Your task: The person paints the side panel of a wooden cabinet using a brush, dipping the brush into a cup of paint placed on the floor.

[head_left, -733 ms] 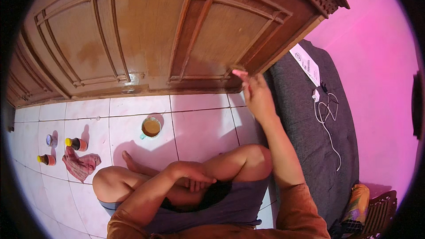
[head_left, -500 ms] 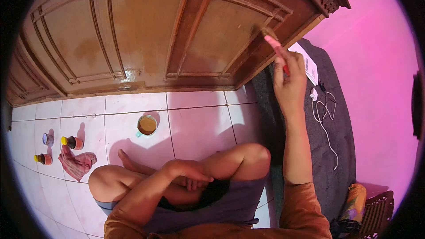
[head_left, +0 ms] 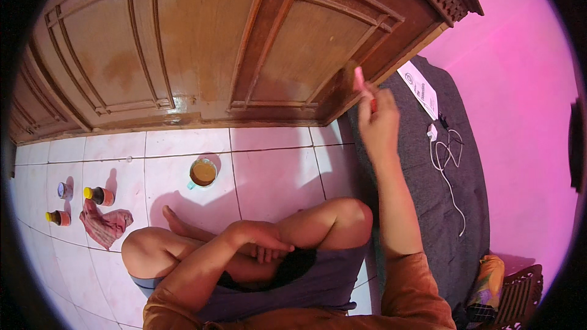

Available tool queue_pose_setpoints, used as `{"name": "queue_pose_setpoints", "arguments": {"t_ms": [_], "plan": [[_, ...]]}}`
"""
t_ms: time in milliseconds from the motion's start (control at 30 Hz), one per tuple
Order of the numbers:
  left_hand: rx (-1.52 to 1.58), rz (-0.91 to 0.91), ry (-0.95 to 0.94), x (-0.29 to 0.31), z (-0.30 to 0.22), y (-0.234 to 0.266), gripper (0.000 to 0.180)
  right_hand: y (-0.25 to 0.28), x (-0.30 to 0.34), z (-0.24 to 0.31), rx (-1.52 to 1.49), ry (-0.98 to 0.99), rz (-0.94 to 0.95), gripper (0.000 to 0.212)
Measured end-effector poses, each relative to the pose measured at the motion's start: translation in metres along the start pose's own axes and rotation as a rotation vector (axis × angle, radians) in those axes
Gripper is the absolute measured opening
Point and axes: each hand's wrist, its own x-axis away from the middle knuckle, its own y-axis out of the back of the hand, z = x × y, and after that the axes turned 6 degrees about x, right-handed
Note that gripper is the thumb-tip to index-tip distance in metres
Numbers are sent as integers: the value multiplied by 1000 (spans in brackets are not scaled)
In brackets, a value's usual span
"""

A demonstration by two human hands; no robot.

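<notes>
My right hand (head_left: 379,119) is closed around the pink-red handle of a paintbrush (head_left: 359,78). The brush's blurred bristles are against the right side of a carved brown wooden panel (head_left: 318,49), by its moulding. Resting across my crossed legs, my left hand (head_left: 266,239) is loose and holds nothing, its fingers apart and hanging down. A cup (head_left: 203,173) of brown liquid, with a pale green handle, stands on the tiles between me and the wood.
At left on the tiles are two yellow-capped bottles (head_left: 101,195), a small round container (head_left: 65,190) and a crumpled pink cloth (head_left: 105,225). A dark grey cushion (head_left: 409,220) lies at right, bearing a white cable (head_left: 449,165) and a printed sheet (head_left: 419,88).
My right hand has moved down and slightly left with the paintbrush, along the panel's right side toward its lower edge. The left hand stays on my legs.
</notes>
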Motion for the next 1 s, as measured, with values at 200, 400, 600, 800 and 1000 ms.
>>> {"name": "queue_pose_setpoints", "arguments": {"t_ms": [200,400,600,800,1000], "plan": [[-30,4,-2,6,-2,0,75,15,6,24,-8,-28,0,22],[-55,5,8,8,-9,-3,76,-10,10,16,35,-20,44,22],[-71,25,50,-5,1,1,72,22,-25,32,36,-13,-189,21],[-102,37,130,-10,-4,-1,68,-8,16,26,86,15,6,21],[-159,63,49,-13,4,2,71,12,-27,30,91,6,-132,21]]}}
